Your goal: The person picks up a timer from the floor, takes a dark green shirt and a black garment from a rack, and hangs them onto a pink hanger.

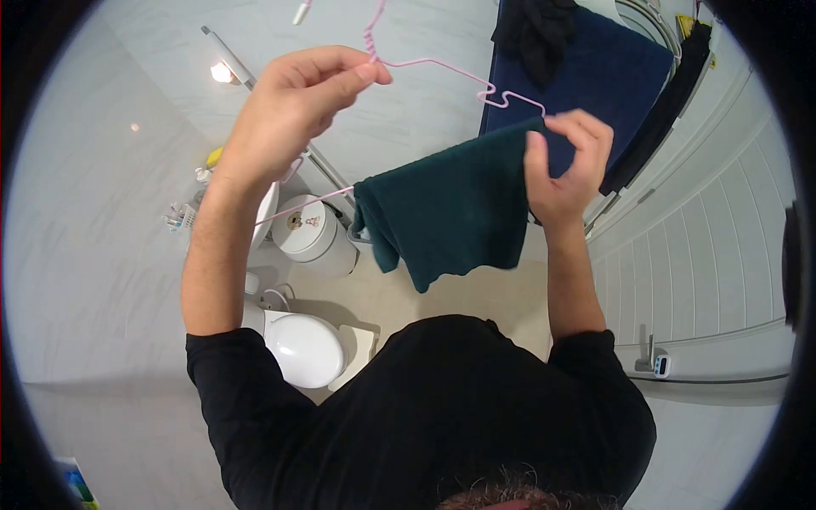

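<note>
A pink wire clothes hanger (433,61) is held up in front of me. My left hand (306,98) pinches its twisted neck between thumb and fingers. Over the hanger's lower bar hangs a dark green towel (450,204), bunched toward the left, with bare wire showing beyond its left edge. My right hand (569,166) is at the hanger's right end, its thumb against the towel's upper right corner and its fingertips close by at the wire. The hook's white tip (301,14) shows at the top, and part of the hook is out of frame.
Behind the hanger, a navy towel (586,76) and black cloth (540,34) hang at the upper right. Below left are a white lidded bin (314,234), a washbasin (266,212) and a toilet (304,350). A panelled door (697,246) with a handle (651,353) stands at the right.
</note>
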Demonstrator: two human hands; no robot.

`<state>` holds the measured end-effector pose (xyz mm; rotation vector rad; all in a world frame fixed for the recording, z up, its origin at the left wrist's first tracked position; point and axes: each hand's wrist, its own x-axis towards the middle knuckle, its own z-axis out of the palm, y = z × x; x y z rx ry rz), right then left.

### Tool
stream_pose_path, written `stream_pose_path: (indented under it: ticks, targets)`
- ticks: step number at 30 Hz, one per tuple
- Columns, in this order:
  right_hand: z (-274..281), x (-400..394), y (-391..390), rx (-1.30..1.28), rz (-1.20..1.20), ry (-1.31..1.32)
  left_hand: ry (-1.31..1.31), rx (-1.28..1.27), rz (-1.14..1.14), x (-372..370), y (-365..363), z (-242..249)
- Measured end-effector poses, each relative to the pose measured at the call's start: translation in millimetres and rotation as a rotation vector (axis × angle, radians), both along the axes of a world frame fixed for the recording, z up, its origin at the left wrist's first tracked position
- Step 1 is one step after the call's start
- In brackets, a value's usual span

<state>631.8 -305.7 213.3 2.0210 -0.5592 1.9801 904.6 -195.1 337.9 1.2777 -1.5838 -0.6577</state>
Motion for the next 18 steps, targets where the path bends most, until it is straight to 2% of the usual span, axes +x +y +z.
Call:
stream_pose_path:
  ticks: [4, 6, 7, 8, 10, 12, 14, 17, 18]
  targets:
    - [32.6, -9.3, -10.9, 0.029, -0.102, 0.237, -0.122, -0.054, -0.007, -11.3, 2.3, -5.8]
    - [25.6, -31.6, -31.2, 0.625, 0.297, 0.568, -0.114, -0.077, 0.001, -5.8, 6.6, -3.7]
    - [26.8, -35.7, -32.8, 0.747, 0.395, 0.526, -0.104, -0.098, 0.015, -2.5, 7.6, -1.8]
    - [28.4, -36.5, -32.1, 0.736, 0.401, 0.527, -0.108, -0.107, 0.022, 0.3, 6.7, -0.4]
    - [37.0, -36.5, -22.7, 0.723, 0.580, 0.525, -0.055, -0.111, 0.069, 7.8, 3.0, -0.1]
    - [62.4, -34.3, -16.5, 0.738, 0.454, 0.654, -0.028, -0.120, 0.061, 15.7, -8.8, -3.5]
    - [73.3, -25.2, -17.2, 0.516, 0.272, 0.710, -0.005, -0.143, 0.033, 18.4, -14.7, -7.1]
    - [73.7, -21.2, -21.9, 0.428, 0.175, 0.710, 0.015, -0.150, 0.072, 16.7, -20.2, -9.5]
    - [73.8, -21.7, -21.2, 0.421, 0.166, 0.704, -0.073, -0.209, 0.128, 16.7, -20.5, -13.8]
